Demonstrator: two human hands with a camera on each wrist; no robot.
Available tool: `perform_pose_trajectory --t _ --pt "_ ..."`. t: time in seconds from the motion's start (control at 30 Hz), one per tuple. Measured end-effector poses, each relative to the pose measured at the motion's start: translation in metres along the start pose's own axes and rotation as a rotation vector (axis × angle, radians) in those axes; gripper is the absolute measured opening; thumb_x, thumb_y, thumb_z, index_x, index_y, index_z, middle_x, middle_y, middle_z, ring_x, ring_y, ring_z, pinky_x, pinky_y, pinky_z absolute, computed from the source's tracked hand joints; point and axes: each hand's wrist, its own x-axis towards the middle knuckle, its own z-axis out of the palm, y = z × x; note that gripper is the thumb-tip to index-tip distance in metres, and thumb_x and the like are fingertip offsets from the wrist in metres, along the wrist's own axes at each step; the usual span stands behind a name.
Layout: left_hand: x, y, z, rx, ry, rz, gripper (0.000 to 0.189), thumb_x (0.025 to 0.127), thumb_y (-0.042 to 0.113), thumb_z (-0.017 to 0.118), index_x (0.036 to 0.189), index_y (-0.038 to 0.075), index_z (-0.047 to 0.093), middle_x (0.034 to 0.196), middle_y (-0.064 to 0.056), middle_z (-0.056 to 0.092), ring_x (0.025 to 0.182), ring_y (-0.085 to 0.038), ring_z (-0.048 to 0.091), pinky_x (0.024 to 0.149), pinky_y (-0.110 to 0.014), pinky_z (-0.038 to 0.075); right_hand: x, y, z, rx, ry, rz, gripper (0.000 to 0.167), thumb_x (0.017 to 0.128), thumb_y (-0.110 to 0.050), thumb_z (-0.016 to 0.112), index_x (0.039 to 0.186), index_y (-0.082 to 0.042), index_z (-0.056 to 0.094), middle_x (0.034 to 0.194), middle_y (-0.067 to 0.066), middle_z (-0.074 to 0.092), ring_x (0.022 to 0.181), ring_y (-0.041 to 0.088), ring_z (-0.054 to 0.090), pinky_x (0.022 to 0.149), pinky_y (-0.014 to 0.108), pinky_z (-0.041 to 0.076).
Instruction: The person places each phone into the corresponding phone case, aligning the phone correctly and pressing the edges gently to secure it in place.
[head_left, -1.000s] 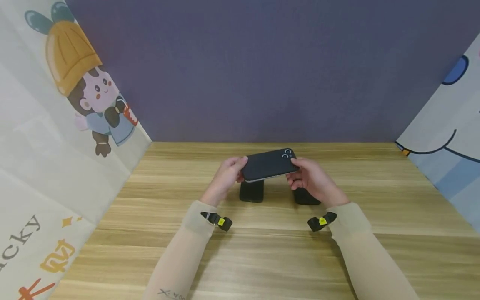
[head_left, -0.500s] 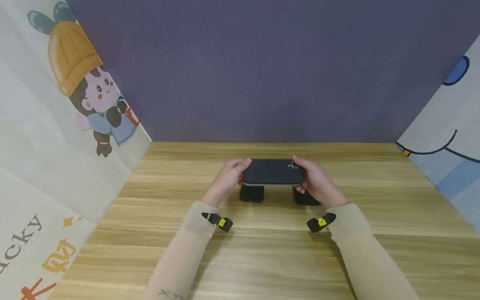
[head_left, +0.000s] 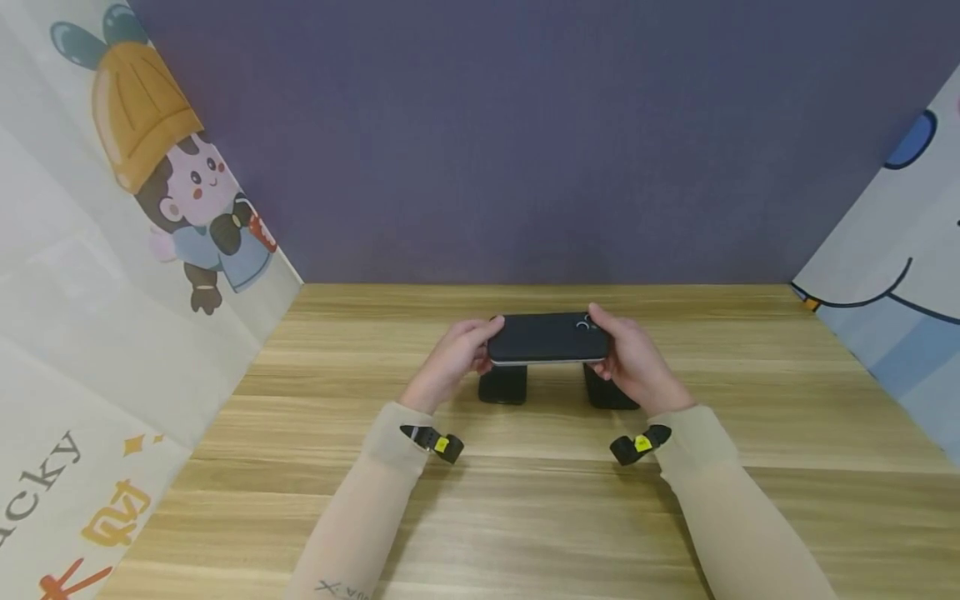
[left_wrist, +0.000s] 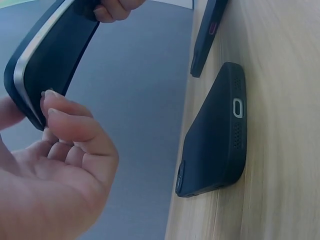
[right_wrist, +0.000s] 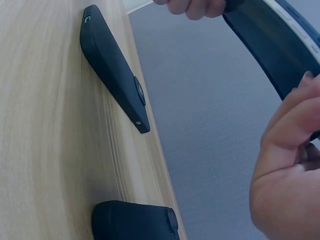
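A smartphone [head_left: 547, 337] with a black back is held level and sideways above the table, camera lenses up at its right end. My left hand [head_left: 456, 354] pinches its left end, thumb on the back and fingers below. At the other end my right hand [head_left: 637, 360] grips in the same way. A silver side edge [left_wrist: 25, 62] shows between the black back and the dark glossy underside in the left wrist view. Below it lie two more black phones, one under the left end [head_left: 503, 386] and one near my right hand [head_left: 611, 394], both partly hidden in the head view.
The wooden table [head_left: 540, 517] runs back to a dark purple-grey panel [head_left: 480, 142]. White sheets with cartoon prints form the left side [head_left: 60, 292] and right side [head_left: 915, 250]. Each wrist wears a black strap with a yellow tag.
The phone has turned from a slant to nearly level. My right thumb has shifted from the lenses to the far corner, and the right fingers have closed in under that end. The left hand barely moved.
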Motion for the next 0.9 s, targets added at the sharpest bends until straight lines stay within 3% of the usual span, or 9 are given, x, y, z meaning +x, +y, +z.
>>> perform_pose_trajectory --t 0.17,0.27,0.53,0.9 --pt "-0.0032 -0.0007 -0.0008 0.04 -0.129 -0.07 0.05 0.098 0.05 0.062 0.069 0.011 0.05 0.055 0.002 0.045 0.047 -0.01 0.04 0.048 -0.023 0.03 -0.0002 0.0005 0.0001 0.021 0.032 0.007 0.044 0.106 -0.041 0.052 0.08 -0.012 0.073 0.058 0.0 0.066 0.038 0.008 0.051 0.038 0.018 0.04" --pt "-0.0047 -0.0006 0.0004 0.002 -0.189 -0.074 0.054 0.099 0.051 0.06 0.065 0.009 0.055 0.055 0.002 0.047 0.045 -0.009 0.034 0.046 -0.023 0.025 0.0 0.0003 -0.0003 0.051 0.052 0.022 0.041 0.106 -0.04 0.052 0.082 -0.013 0.072 0.061 0.0 0.068 0.038 0.008 0.051 0.038 0.018 0.04" --pt "-0.0058 -0.0003 0.0032 -0.161 -0.189 -0.048 0.047 0.105 0.031 0.056 0.063 0.009 0.056 0.055 0.004 0.042 0.043 -0.004 0.029 0.043 -0.019 0.021 0.0015 -0.0002 0.0005 0.083 0.031 0.01 0.038 0.106 -0.043 0.052 0.09 -0.014 0.072 0.068 0.002 0.072 0.04 0.01 0.053 0.04 0.02 0.042" --pt "-0.0059 -0.0004 0.0003 -0.212 -0.226 -0.08 0.042 0.105 0.026 0.057 0.066 0.008 0.056 0.057 0.004 0.041 0.042 -0.002 0.026 0.043 -0.019 0.017 0.0019 -0.0007 0.0008 0.064 0.022 -0.001 0.04 0.106 -0.044 0.051 0.091 -0.013 0.072 0.068 0.002 0.071 0.04 0.01 0.053 0.04 0.02 0.042"
